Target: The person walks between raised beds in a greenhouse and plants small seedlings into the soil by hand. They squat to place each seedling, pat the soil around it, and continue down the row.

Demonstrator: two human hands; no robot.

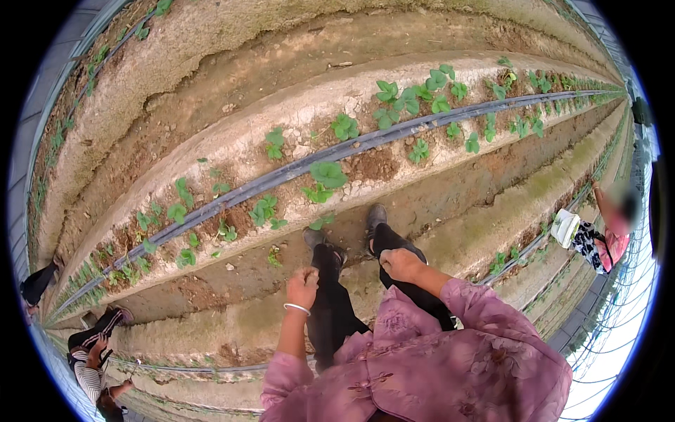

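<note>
My left hand (302, 288), with a white bracelet on its wrist, hangs above my knee on the left side of the view, its fingers curled. To the right, my right hand (402, 265) is over my other leg, fingers bent in. Neither hand visibly holds a thing, though the insides of both are hidden. In front of my shoes, strawberry plants (328, 175) grow in a raised soil bed (364, 190) on both sides of a black drip hose (274, 180). A small uprooted-looking plant (274, 256) lies in the furrow.
My feet stand in a furrow (453, 190) between raised beds. A person (614, 232) beside a white bucket (565, 228) is at the right. Another person (92, 369) bends at the lower left, and a further person's leg (39, 285) shows at the left rim.
</note>
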